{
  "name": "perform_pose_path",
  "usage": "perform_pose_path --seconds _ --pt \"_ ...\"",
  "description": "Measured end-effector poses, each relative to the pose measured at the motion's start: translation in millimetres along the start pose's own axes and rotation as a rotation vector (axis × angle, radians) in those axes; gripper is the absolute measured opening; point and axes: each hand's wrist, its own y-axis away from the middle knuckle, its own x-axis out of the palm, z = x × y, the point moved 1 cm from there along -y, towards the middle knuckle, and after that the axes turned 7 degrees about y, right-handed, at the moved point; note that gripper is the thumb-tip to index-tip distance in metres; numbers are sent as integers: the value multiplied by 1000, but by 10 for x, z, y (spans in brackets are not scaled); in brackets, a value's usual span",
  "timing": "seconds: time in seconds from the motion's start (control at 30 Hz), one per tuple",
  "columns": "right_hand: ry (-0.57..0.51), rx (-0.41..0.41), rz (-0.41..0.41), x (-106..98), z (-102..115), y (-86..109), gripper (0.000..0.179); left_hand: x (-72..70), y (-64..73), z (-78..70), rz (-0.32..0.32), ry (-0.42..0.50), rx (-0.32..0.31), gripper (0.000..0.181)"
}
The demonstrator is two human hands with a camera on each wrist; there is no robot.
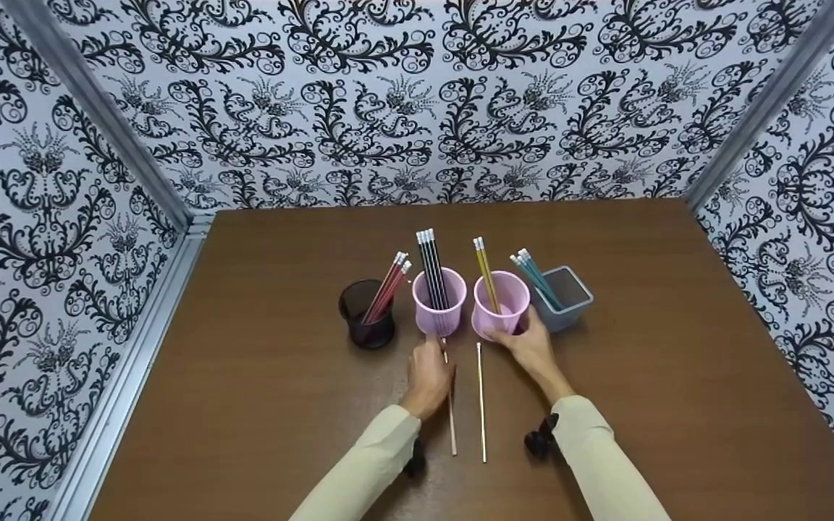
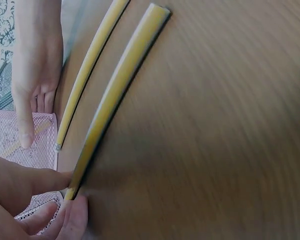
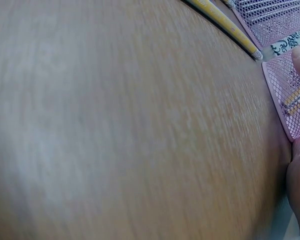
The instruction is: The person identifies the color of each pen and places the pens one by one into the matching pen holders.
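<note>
My left hand [image 1: 429, 370] pinches a yellow pencil [image 2: 110, 95] near its eraser end, in front of the pink mesh cup [image 1: 448, 323] with the black pencils [image 1: 434, 269]. Most of that pencil lies along the tabletop. Around the lower right side of the other pink mesh cup [image 1: 484, 324], my right hand [image 1: 531, 349] holds with thumb and fingers. Two yellow pencils [image 1: 486, 275] stand in this cup, erasers up. Between my hands a second yellow pencil [image 1: 481, 405] lies on the table, its eraser end toward the cups.
To the left stands a black mesh cup [image 1: 372, 334] with red pencils [image 1: 388, 289]. A square grey mesh holder [image 1: 569, 317] with teal pencils [image 1: 538, 278] is beside my right hand. Patterned walls [image 1: 417, 94] enclose the brown table [image 1: 258, 347].
</note>
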Motion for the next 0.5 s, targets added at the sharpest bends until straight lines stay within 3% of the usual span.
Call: perform_pose_path --seconds 0.13,0.3,0.5 --pt "-10 12 6 -2 -3 4 85 2 6 -2 20 37 -10 23" --pt "-53 28 30 4 -7 -11 81 -14 10 -23 84 89 -87 25" --pt "-31 29 25 1 9 -14 83 -57 1 -103 150 94 -138 22"
